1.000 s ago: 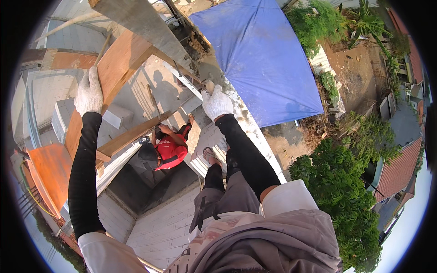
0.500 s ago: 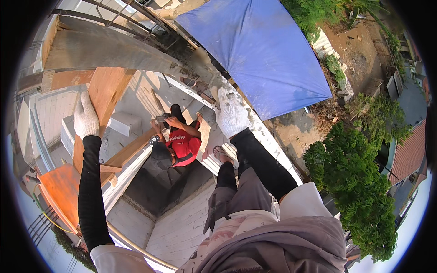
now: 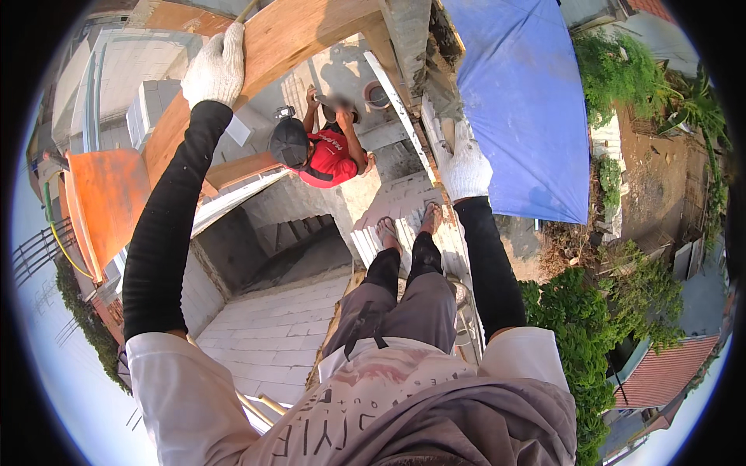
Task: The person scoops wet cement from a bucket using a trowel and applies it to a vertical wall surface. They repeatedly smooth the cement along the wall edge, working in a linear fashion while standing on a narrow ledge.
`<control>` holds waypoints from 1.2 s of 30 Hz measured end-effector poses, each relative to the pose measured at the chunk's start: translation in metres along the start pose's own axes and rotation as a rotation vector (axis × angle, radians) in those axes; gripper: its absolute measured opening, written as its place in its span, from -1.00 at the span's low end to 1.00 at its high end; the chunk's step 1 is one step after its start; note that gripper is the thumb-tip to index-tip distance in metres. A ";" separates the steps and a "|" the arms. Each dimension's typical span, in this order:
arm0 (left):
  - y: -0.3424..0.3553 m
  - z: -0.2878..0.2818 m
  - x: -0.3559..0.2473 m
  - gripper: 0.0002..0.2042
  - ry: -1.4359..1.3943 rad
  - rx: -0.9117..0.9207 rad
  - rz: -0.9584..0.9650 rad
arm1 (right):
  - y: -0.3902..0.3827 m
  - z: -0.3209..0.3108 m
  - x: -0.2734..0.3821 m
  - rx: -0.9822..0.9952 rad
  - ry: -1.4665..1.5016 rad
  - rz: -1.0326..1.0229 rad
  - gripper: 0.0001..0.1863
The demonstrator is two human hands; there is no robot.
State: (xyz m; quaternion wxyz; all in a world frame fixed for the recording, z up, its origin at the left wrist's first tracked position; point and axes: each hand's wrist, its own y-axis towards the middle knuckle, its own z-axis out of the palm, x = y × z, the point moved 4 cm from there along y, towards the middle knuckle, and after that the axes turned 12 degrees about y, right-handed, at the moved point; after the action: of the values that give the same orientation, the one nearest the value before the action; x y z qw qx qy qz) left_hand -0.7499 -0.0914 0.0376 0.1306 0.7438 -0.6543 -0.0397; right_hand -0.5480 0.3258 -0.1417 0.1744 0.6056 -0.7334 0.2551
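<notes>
My left hand (image 3: 214, 68), in a white knit glove, is closed on the edge of a long wooden board (image 3: 287, 37) high on the left. My right hand (image 3: 465, 161), gloved too, is curled at the rough concrete edge (image 3: 430, 124) beside the blue tarp; what its fingers grip is unclear. My sandalled feet (image 3: 387, 231) stand on a narrow pale ledge (image 3: 365, 252) above an open shaft with dark floor.
A co-worker in a red shirt (image 3: 332, 155) is below the board, both arms raised. An orange panel (image 3: 109, 194) and yellow hose (image 3: 70, 252) are at left. A blue tarp (image 3: 522, 109), trees (image 3: 567, 349) and a tiled roof (image 3: 653, 377) lie right, beyond the edge.
The view has swung, so both my feet now show on the ledge and the board sits higher. The co-worker has moved up in view, arms now raised. Both my hands remain at board and edge.
</notes>
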 end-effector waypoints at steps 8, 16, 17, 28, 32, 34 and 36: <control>-0.006 -0.011 -0.007 -0.32 0.003 0.035 -0.033 | 0.036 -0.005 0.017 0.061 -0.050 -0.022 -0.38; 0.003 -0.019 -0.026 -0.29 -0.020 0.126 -0.066 | 0.043 0.020 0.026 0.043 0.035 0.026 -0.36; 0.001 -0.020 -0.030 -0.27 -0.044 0.104 -0.081 | 0.050 0.018 0.023 -0.006 0.010 -0.019 -0.37; -0.001 -0.010 -0.017 -0.32 -0.166 0.135 -0.082 | 0.016 0.044 0.037 0.032 0.284 0.205 -0.27; 0.008 -0.003 -0.010 -0.30 -0.099 0.125 -0.053 | 0.075 0.031 0.042 0.051 0.299 0.165 -0.27; 0.009 0.002 -0.006 -0.29 -0.095 0.123 -0.049 | 0.050 0.015 0.045 -0.006 0.292 0.142 -0.26; 0.003 0.001 0.002 -0.28 -0.106 0.116 -0.091 | 0.009 -0.005 0.054 0.007 0.258 0.123 -0.23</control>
State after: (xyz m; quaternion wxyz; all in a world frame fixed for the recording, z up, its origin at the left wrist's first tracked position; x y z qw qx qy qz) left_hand -0.7525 -0.0934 0.0371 0.0502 0.7759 -0.6271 -0.0470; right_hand -0.5677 0.2869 -0.1086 0.2494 0.5220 -0.7398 0.3435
